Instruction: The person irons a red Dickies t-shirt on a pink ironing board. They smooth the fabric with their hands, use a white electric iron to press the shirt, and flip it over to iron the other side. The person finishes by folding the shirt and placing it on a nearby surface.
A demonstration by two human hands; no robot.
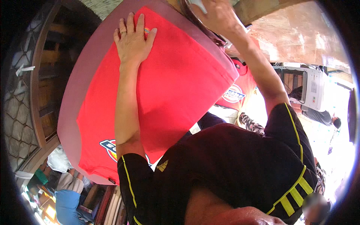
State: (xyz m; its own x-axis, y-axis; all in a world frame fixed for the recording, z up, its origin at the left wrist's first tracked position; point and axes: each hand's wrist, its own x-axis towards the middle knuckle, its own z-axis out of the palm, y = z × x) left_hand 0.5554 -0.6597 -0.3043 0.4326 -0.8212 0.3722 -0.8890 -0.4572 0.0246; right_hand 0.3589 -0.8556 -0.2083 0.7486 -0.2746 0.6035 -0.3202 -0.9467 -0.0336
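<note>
A red T-shirt [180, 63] with a round printed emblem lies spread over a padded, mauve-covered board [75, 97]. My left hand [134, 41] rests flat on the shirt near its far end, fingers spread, beside a small round badge. At the top edge of the view, my right hand [215, 17] is closed around something beyond the shirt's far right edge. A white piece shows at its fingers, and a dark, shiny-edged object [204, 28] lies under it. The picture's edge cuts this off, so I cannot make out its kind.
Another red shirt with a printed emblem [233, 93] hangs or lies below the board's right side. A glossy brownish surface [296, 33] is at the far right, with a white machine [315, 88] beyond. A wooden-framed lattice [35, 86] stands left. Other people are at the lower left and right.
</note>
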